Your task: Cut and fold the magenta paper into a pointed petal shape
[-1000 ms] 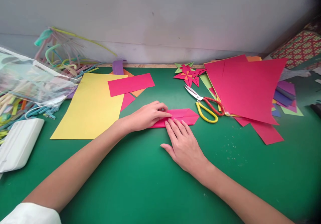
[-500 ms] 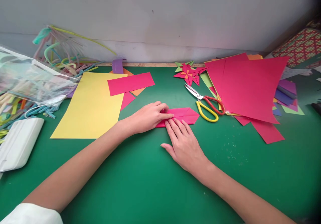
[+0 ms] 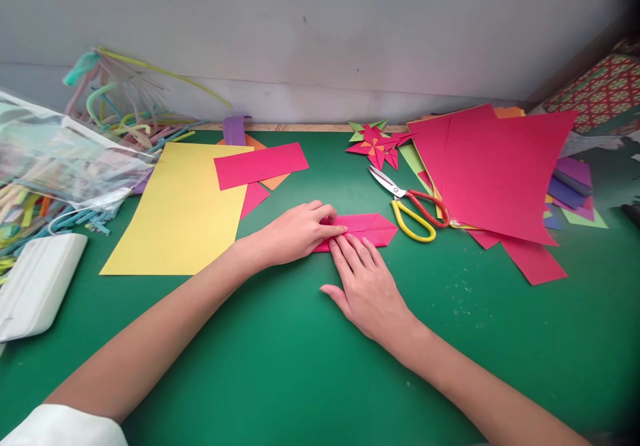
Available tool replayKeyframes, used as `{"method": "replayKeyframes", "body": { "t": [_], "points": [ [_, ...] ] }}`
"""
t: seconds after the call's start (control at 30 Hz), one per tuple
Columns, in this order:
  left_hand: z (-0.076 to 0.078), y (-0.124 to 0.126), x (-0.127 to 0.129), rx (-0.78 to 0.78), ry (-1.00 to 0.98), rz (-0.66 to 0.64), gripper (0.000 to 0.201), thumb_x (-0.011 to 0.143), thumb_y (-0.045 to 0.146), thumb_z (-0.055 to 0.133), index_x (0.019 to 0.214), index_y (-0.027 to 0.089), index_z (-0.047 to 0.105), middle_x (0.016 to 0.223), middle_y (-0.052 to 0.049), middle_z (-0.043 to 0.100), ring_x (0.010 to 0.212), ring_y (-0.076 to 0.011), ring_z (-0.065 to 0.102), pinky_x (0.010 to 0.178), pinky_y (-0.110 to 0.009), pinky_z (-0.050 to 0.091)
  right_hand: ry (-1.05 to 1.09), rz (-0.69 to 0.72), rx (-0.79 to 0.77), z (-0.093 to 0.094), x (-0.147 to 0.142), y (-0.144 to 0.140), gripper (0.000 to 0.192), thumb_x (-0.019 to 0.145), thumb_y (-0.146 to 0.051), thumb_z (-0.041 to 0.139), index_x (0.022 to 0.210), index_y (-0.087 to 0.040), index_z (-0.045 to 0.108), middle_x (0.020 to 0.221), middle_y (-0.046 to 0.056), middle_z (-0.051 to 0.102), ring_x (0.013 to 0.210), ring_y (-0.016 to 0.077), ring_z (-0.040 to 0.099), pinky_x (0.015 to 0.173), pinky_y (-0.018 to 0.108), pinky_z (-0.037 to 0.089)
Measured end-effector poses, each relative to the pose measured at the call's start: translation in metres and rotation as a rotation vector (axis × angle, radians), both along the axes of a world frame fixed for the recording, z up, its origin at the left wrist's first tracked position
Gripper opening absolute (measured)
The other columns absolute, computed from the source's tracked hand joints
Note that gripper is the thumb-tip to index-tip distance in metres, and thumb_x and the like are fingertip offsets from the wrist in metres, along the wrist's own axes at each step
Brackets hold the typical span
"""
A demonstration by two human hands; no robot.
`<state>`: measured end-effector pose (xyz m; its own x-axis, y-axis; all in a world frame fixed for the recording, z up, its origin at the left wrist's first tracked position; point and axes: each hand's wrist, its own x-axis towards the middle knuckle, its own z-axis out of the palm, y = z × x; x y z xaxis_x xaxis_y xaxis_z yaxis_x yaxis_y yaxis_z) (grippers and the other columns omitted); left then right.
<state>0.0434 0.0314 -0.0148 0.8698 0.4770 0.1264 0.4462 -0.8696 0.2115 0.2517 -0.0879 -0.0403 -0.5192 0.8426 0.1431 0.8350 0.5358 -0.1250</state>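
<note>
A folded pinkish-red paper strip [image 3: 377, 228] lies flat on the green table, its right end coming to a blunt point. My left hand [image 3: 297, 234] covers its left end, fingers curled down onto it and thumb stretched along the top layer. That end is hidden beneath the hand. Against the near edge of the strip rests my right hand [image 3: 371, 285], fingers extended flat and thumb apart. The fingertips of both hands almost meet at the middle of the strip. Right of the strip lie scissors [image 3: 400, 196] with one red and one yellow handle, blades partly spread.
A yellow sheet [image 3: 175, 213] lies at left, a red paper strip [image 3: 263, 165] across its corner. Folded paper stars [image 3: 375, 146] sit at the back. Large red sheets [image 3: 495, 173] are piled right. A white box-like object [image 3: 43, 286] and bagged pipe cleaners [image 3: 90, 159] stand far left.
</note>
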Motion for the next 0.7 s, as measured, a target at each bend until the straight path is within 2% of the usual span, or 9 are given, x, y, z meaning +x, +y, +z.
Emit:
{"method": "replayKeyframes", "body": {
  "t": [0.23,0.47,0.6,0.7],
  "points": [
    [-0.002,0.0,0.001,-0.006,-0.002,0.015,0.037,0.11,0.038,0.047,0.131,0.021,0.073,0.121,-0.012,0.066,0.104,-0.0247,0.059,0.089,-0.037,0.051,-0.009,-0.002,-0.001,0.001,0.0,0.001,0.075,0.108,-0.054,0.045,0.162,-0.002,0.04,0.164,0.025,0.046,0.152,0.04,0.041,0.126,0.059,0.031],
    [-0.005,0.002,0.001,0.004,0.003,0.011,0.037,0.11,0.035,0.047,0.138,0.023,0.069,0.124,-0.012,0.067,0.104,-0.0246,0.06,0.089,-0.036,0.051,-0.008,0.0,-0.004,0.002,-0.001,0.001,0.078,0.107,-0.057,0.045,0.162,-0.002,0.04,0.164,0.026,0.044,0.154,0.0402,0.039,0.126,0.06,0.03],
    [0.001,0.0,0.002,-0.006,0.005,0.042,0.036,0.11,0.032,0.046,0.137,0.02,0.066,0.126,-0.012,0.068,0.103,-0.0233,0.063,0.088,-0.035,0.053,-0.016,0.019,0.002,0.003,0.0,0.002,0.079,0.108,-0.058,0.044,0.162,-0.001,0.039,0.165,0.027,0.042,0.156,0.0394,0.036,0.127,0.059,0.028],
    [0.008,-0.01,0.001,0.045,0.057,0.1,0.034,0.109,0.023,0.047,0.137,0.016,0.064,0.128,-0.012,0.07,0.105,-0.0248,0.065,0.089,-0.037,0.053,-0.015,0.037,0.024,0.004,0.001,0.004,0.079,0.107,-0.059,0.044,0.161,0.0,0.041,0.165,0.026,0.044,0.155,0.0394,0.038,0.128,0.058,0.029]
  ]
}}
